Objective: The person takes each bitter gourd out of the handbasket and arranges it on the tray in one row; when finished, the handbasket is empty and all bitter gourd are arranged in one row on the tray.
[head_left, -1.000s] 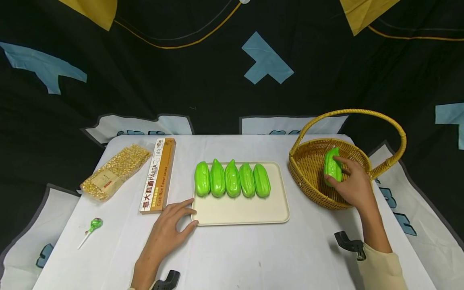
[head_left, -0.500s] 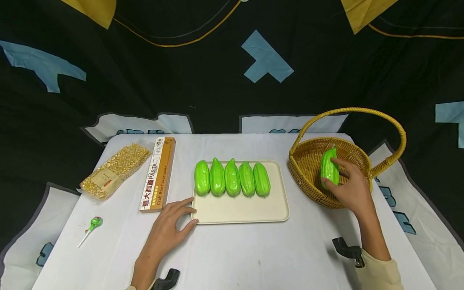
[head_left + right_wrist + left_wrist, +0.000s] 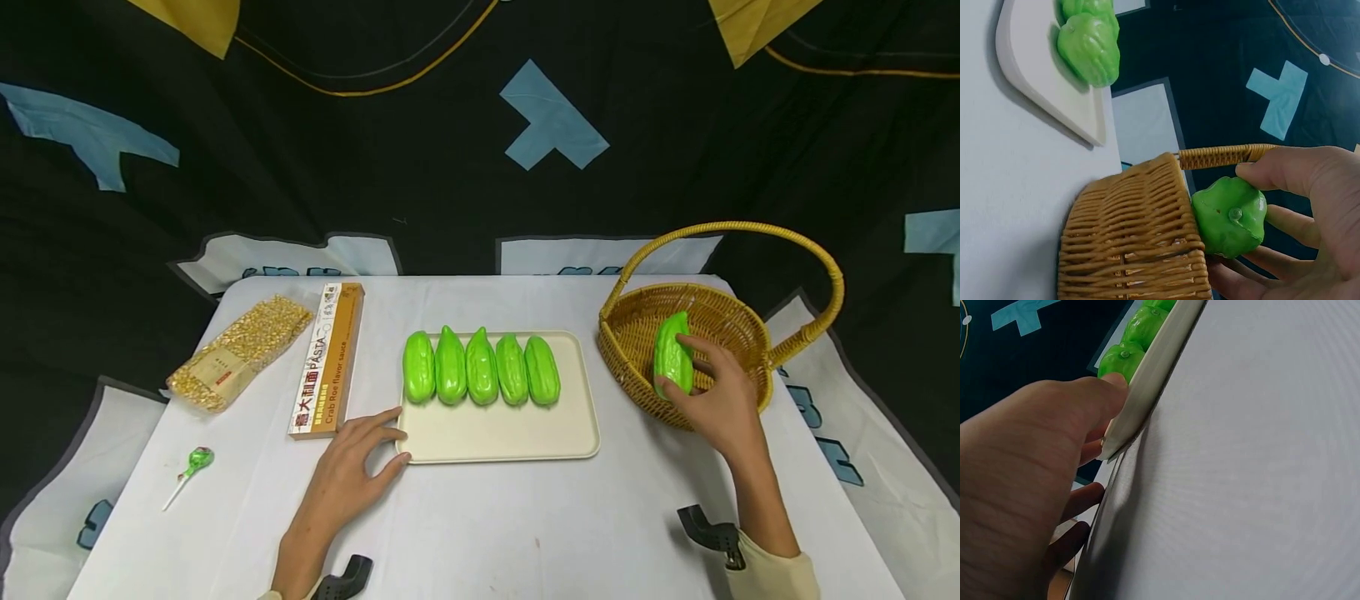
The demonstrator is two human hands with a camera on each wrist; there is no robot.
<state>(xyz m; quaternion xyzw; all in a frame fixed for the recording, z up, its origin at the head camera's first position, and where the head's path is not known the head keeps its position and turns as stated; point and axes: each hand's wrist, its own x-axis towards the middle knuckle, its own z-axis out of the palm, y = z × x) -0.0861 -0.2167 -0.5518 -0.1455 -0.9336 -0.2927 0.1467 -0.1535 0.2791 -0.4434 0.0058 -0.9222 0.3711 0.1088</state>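
My right hand (image 3: 716, 396) pinches a shiny green ridged plastic bitter melon (image 3: 673, 354) between thumb and fingers. It is over the inside of the yellow wicker basket (image 3: 637, 392); in the right wrist view the melon's blunt stem end (image 3: 1235, 214) shows beside the basket rim. Several matching bitter melons (image 3: 482, 368) lie side by side along the back of a cream tray (image 3: 498, 433). At the tray's left edge, my left hand (image 3: 348, 462) touches the rim with spread, fairly straight fingers. The left wrist view has the thumb (image 3: 1113, 387) close against that rim.
Left of the tray lies a pasta box (image 3: 330, 362), then a bag of corn kernels (image 3: 240, 354) and a green-wrapped lollipop (image 3: 197, 461). The basket's tall handle (image 3: 738, 227) arches over its opening. A dark patterned curtain (image 3: 420, 183) hangs behind the white table.
My right hand has drawn the bitter melon leftward inside the basket's outline, toward its tray-side rim. My left hand and the tray have stayed put.
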